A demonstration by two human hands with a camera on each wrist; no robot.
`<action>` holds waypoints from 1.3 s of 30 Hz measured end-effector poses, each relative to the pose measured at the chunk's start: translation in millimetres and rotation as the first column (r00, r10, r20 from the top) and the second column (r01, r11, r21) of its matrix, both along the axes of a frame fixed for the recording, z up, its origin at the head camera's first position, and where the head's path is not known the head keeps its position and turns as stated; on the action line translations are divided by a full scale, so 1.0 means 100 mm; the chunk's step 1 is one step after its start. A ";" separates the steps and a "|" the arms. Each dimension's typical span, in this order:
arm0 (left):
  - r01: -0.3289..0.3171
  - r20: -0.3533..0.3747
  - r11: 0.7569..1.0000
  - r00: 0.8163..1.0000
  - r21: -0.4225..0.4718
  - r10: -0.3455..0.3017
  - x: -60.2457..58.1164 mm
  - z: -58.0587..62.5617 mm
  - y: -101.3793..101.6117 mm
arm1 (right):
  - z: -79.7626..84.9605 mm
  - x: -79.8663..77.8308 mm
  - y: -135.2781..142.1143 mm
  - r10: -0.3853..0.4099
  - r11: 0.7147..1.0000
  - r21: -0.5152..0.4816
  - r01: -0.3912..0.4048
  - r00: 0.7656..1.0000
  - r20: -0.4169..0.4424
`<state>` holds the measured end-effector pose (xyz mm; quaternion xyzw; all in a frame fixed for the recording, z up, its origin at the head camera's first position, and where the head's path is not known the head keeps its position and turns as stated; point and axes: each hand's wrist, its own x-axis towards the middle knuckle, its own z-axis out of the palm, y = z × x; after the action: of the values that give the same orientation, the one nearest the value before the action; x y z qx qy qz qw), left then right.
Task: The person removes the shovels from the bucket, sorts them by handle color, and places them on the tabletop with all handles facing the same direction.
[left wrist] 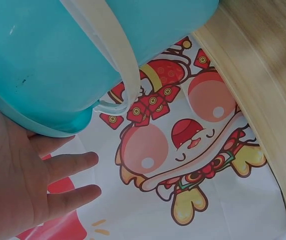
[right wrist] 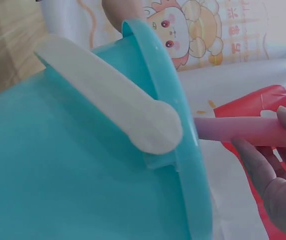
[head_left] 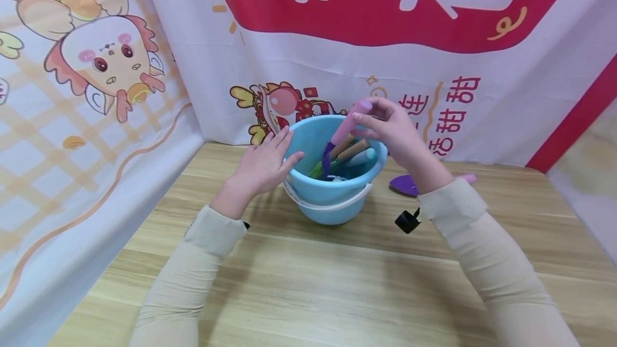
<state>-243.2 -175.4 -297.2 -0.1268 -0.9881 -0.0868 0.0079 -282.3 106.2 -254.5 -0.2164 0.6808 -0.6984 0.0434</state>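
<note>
Nearest, two pale sleeves (head_left: 166,293) are seen stretched over a wood-grained table (head_left: 337,283), with a small black piece (head_left: 407,222) beside the right cuff. Farther on, a light blue bucket (head_left: 332,195) is stood upright, its white handle (head_left: 332,207) hung across the front. The bucket's left rim is touched by the left hand (head_left: 264,164), whose straight fingers are spread apart. A pink-and-purple tool (head_left: 341,130) is pinched by its pink grip between thumb and fingers of the right hand (head_left: 392,127); its purple end is inside the bucket, where brown handles (head_left: 353,150) and a light blue handle (head_left: 362,157) are slanted toward the right rim. Beside the bucket, a purple trowel (head_left: 405,184) is partly hidden by the right arm. Behind, a white cloth (head_left: 299,58) is hung, printed with red.
</note>
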 end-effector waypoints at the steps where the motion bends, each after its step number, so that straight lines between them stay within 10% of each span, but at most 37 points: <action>1: 0.000 0.000 1.000 1.000 0.002 0.000 0.00 0.00 0.00 | 0.01 0.00 0.01 -0.014 1.000 -0.017 0.014 1.000 -0.009; 26: -0.007 -0.001 1.000 1.000 0.022 0.007 0.00 -0.01 0.00 | 0.18 0.11 0.19 -0.219 0.965 -0.151 0.213 0.975 -0.025; 39: -0.004 0.007 1.000 1.000 0.007 0.004 0.00 0.01 0.00 | 0.35 0.10 0.55 -0.193 0.843 -0.483 0.237 0.971 0.138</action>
<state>-243.0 -175.0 -296.5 -0.1245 -0.9880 -0.0908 0.0051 -272.7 161.2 -219.1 -0.1129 0.4961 -0.8585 -0.0634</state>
